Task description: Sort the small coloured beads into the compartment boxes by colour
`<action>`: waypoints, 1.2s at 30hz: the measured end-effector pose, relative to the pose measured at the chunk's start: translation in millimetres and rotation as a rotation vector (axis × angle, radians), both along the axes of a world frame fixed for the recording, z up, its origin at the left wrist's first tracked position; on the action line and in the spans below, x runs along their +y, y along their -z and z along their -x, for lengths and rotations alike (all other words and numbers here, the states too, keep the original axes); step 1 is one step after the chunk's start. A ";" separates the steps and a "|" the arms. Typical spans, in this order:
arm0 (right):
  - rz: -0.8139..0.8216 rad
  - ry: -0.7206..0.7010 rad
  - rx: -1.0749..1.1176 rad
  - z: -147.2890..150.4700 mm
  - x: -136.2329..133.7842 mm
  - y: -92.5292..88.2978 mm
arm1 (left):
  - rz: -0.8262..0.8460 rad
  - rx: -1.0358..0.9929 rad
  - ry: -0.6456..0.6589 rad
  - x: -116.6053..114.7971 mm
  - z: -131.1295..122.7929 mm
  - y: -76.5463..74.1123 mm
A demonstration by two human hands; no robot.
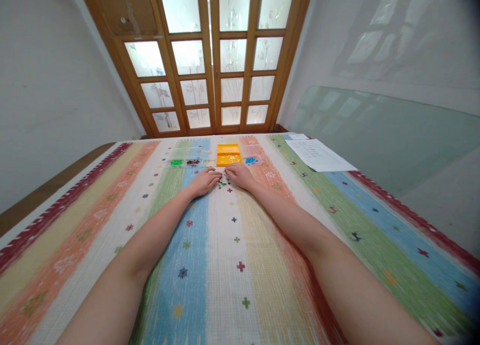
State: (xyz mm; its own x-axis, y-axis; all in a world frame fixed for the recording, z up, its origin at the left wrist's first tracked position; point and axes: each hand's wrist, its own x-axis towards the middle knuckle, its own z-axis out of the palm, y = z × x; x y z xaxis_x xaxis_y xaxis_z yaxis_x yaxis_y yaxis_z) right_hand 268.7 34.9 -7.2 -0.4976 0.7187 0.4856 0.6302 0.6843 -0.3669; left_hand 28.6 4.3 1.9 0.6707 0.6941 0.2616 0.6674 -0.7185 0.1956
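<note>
Both my arms reach far forward over a striped, multicoloured cloth (225, 265). My left hand (205, 180) and my right hand (240, 175) rest side by side on the cloth, fingers curled down, almost touching. Between and just below them lies a small scatter of tiny coloured pieces (224, 184). Just beyond the hands stands an orange tray (228, 154). Left of the tray are clear compartments with green pieces (176, 162) and dark red pieces (193, 161). Blue pieces (250, 160) sit in another to its right. Whether the fingers pinch anything is too small to see.
A white printed sheet (317, 154) lies at the far right of the cloth. A large glass pane (393, 135) leans against the right wall. Wooden doors with frosted panes (210, 60) stand behind the table. The table's left edge (45, 190) borders a bare floor strip.
</note>
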 end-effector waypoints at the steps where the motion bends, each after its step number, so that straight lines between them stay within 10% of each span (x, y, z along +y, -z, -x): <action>1: -0.001 0.000 0.001 0.0 0.2 0.2 | -0.010 -0.012 -0.004 1.4 1.5 1.0; 14: -0.002 -0.010 -0.010 -1.8 -0.9 -0.3 | -0.243 -0.333 -0.704 40.8 81.5 9.0; 21: 0.005 -0.013 -0.015 -1.5 -1.1 -0.9 | -0.136 -0.308 -0.849 49.5 107.8 13.9; 26: 0.007 -0.013 -0.012 -1.6 -0.8 -0.8 | -0.168 -0.333 -0.767 44.3 101.0 12.2; 36: -0.015 -0.062 0.012 0.1 -1.5 1.3 | -0.122 -0.158 -0.174 18.2 35.2 0.7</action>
